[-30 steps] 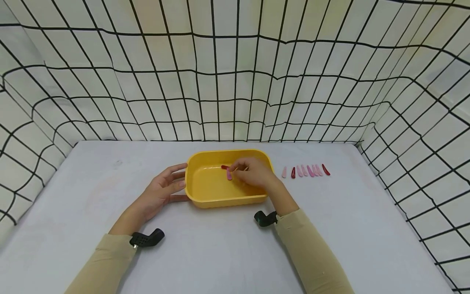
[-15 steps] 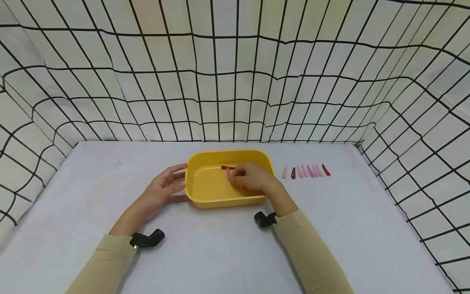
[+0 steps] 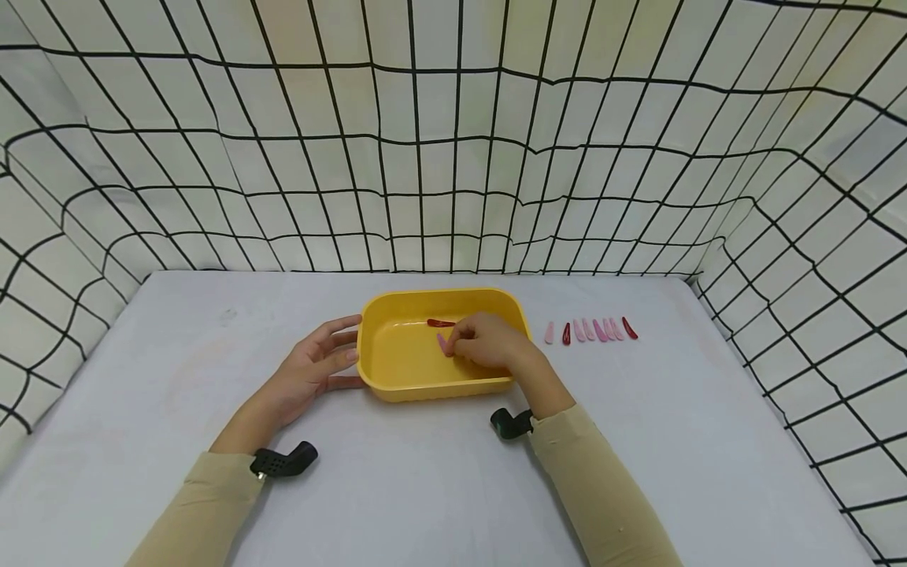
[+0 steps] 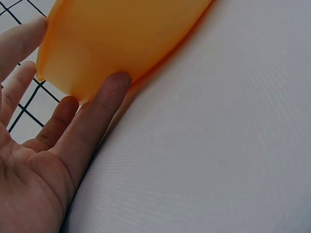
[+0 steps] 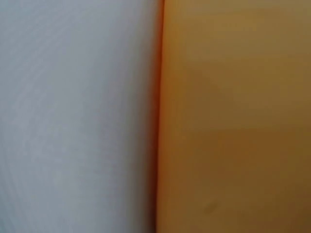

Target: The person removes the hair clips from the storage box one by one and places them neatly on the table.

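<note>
A yellow plastic tray [image 3: 397,378] stands on the white table. My left hand [image 3: 315,368] rests its fairly straight fingers and thumb against the tray's left end; in the left wrist view the fingertips [image 4: 116,85] touch the outer wall. Inside the tray, my right hand [image 3: 489,342] pinches a small pink hair clip [image 3: 442,342] near its lower end. A red hair clip [image 3: 439,323] lies just behind it on the tray floor. The right wrist view shows only the tray wall [image 5: 233,97] and table, so those fingers are out of its sight.
Right of the tray, several pink and red hair clips [image 3: 600,330] lie in a row on the white table [image 3: 397,488]. A black grid net [image 3: 453,146] rises behind the table and along both sides.
My right hand's fingers have come down and lower onto the pink hair clip, which has tilted and shifted slightly toward me. More of the red clip shows. The left hand stays put.
</note>
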The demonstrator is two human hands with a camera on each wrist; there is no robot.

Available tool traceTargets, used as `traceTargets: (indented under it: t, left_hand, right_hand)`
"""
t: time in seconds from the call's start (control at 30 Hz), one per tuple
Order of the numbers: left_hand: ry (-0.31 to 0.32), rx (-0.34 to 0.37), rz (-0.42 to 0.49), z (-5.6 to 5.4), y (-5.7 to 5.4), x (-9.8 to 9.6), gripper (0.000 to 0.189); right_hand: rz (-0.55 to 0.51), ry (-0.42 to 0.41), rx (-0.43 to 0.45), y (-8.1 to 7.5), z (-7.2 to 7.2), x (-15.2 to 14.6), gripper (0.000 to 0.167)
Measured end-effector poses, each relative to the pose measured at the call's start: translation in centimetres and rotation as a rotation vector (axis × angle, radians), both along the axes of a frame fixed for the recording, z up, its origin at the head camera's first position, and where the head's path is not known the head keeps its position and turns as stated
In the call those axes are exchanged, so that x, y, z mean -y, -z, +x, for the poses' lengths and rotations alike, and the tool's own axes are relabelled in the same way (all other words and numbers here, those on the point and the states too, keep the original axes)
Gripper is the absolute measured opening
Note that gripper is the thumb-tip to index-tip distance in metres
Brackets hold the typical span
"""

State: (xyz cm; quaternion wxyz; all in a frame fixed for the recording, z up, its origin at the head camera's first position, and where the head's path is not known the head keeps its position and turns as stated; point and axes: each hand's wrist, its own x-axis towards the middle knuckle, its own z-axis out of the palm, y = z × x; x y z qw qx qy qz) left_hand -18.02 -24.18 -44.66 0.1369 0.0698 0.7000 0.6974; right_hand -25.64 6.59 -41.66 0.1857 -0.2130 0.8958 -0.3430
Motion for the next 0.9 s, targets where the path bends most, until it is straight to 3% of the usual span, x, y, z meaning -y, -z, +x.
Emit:
traceTargets:
  t: [0.17, 0.37, 0.43, 0.53, 0.63, 0.9]
  left_hand:
    - [-0.002, -0.002, -0.012, -0.08, -0.07, -0.10, 0.058]
    - [-0.006, 0.003, -0.019, -0.14, -0.22, -0.23, 0.059]
    - [-0.008, 0.006, -0.020, -0.13, -0.27, -0.25, 0.059]
    - [-0.005, 0.002, -0.024, -0.16, -0.28, -0.21, 0.060]
    - [-0.007, 0.002, -0.022, -0.19, -0.24, -0.16, 0.059]
    - [-0.008, -0.002, -0.023, -0.11, 0.09, 0.00, 0.057]
  right_hand:
    - [-0.020, 0.040, -0.023, 0.05, 0.09, 0.06, 0.011]
    - [0.097, 0.002, -0.094, -0.09, 0.25, 0.31, 0.044]
    - [0.131, -0.008, -0.091, -0.07, 0.28, 0.36, 0.047]
    - [0.145, -0.009, -0.076, -0.05, 0.35, 0.37, 0.044]
    - [0.125, -0.012, -0.087, -0.02, 0.35, 0.32, 0.030]
    - [-0.004, -0.032, -0.090, -0.19, 0.27, 0.16, 0.014]
